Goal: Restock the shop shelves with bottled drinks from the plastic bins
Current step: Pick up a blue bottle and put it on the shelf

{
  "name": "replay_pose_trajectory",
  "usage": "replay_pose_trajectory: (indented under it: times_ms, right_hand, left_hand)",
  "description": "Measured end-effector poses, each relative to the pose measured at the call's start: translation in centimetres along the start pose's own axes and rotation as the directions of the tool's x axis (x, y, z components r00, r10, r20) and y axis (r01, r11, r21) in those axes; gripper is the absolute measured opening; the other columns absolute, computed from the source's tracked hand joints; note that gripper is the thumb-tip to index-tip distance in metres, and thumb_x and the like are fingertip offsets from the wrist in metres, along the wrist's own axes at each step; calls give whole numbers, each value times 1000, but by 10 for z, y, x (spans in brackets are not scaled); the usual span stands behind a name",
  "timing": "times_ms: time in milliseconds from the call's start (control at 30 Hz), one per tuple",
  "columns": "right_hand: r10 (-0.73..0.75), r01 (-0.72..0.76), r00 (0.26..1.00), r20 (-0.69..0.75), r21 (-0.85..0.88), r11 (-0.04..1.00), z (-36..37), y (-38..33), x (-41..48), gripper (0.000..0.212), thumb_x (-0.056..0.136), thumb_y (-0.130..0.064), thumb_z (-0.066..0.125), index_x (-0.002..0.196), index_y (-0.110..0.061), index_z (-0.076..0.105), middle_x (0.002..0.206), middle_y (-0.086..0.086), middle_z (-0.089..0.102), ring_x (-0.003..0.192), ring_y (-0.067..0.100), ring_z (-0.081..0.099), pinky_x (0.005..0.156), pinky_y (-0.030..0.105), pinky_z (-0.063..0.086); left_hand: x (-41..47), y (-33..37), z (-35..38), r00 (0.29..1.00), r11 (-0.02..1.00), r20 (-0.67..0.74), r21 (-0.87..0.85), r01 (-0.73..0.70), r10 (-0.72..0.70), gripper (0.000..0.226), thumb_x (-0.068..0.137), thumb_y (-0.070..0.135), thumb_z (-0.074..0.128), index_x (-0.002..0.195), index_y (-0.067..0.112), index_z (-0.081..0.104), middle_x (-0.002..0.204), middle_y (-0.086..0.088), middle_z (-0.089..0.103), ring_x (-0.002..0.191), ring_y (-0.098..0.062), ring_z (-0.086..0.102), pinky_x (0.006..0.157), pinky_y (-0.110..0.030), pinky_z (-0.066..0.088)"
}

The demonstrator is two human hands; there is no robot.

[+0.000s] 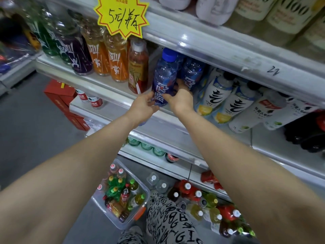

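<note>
1. Item: blue bottle (164, 80), blue cap, dark blue label. Location: front edge of the shelf (105, 88), tilted with its cap leaning in under the shelf above; whether its base is seated on the shelf cannot be told.
2. Left hand (146, 103): fingers curled round the lower label from the left.
3. Right hand (179, 98): clamped on the same bottle low down from the right, fingertips hidden behind it.
4. Neighbours: a second blue bottle (191, 73) just behind and to the right; an orange tea bottle (138, 67) close on the left; white bottles (216, 92) further right.
5. Source: plastic bin (98, 202) on the floor below, bottles left in it.
6. Step judged in hand: seating the bottle in its own row.
7. Handling advised: the bottle is to be stood upright before release, slid back until it is touching the matching bottle, and its label turned to the front; the tea bottle is not to be knocked.
</note>
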State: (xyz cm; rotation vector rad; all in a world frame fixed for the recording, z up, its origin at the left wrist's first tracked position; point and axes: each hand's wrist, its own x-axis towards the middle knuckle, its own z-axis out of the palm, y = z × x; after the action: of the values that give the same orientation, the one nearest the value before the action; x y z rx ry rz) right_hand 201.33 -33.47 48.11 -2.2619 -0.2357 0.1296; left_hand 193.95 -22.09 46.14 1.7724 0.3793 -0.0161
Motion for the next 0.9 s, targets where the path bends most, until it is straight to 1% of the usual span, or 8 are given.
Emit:
replay_pose_trajectory:
  times_ms: [167,333,400,467,600,667,800,900]
  right_hand:
    - [44,-44,999,2,71,996,-22,4,-28,61,83,-8,76,140,-14,54,125,7,68,113,22,64,104,38,49]
    - [44,-48,998,33,128,991,-48,16,-67,48,87,1,70,133,-7,58,108,3,59,95,17,60,97,35,52]
    - [53,-57,998,31,119,991,-61,25,-84,44,88,0,69,131,-7,60,109,4,61,94,16,60,88,28,51]
    - [81,-83,996,21,136,987,-75,33,-101,40,89,0,68,128,-8,62,109,3,63,93,15,60,78,21,47]
    - [122,-113,992,-39,177,978,-109,55,-134,37,87,-1,69,122,-11,66,104,0,65,97,17,63,91,30,51]
    - [157,-141,985,-69,190,972,-129,68,-150,35,87,-3,70,121,-13,67,104,-1,66,98,19,65,93,34,53]
    - [216,-189,967,-135,188,964,-173,101,-184,32,89,-1,64,117,-16,69,104,0,69,98,17,66,94,32,52]
    - [231,-192,954,-190,200,961,-207,135,-212,32,87,4,63,109,-17,71,100,0,70,99,19,68,98,39,53]
  left_hand:
    - [-27,10,2,1000,999,-12,46,-10,11,52,93,3,61,142,11,48,136,-5,57,122,-20,55,106,-34,44]
    - [-63,27,21,998,997,-21,38,-62,63,39,92,3,63,130,10,59,120,-5,63,104,-14,60,87,-21,48]
    - [-78,32,33,997,997,0,15,-73,73,36,91,1,63,127,9,60,115,-7,63,99,-15,61,91,-26,51]
    - [-93,38,47,994,995,42,20,-97,96,36,91,-3,61,125,6,60,112,-8,63,98,-15,60,87,-20,51]
    - [-119,50,80,981,986,117,36,-162,157,33,90,-9,59,121,2,62,106,-8,62,94,-14,59,76,-6,48]
    - [-129,55,100,973,984,164,44,-173,164,30,90,-7,60,116,7,64,103,-5,63,92,-11,59,76,-7,49]
    - [-146,68,148,947,973,255,71,-221,196,29,90,-7,60,113,9,65,97,3,63,85,-2,59,75,-7,47]
    - [-161,76,193,926,965,309,74,-250,216,29,88,-5,63,108,16,64,94,8,63,85,-5,60,80,-12,48]
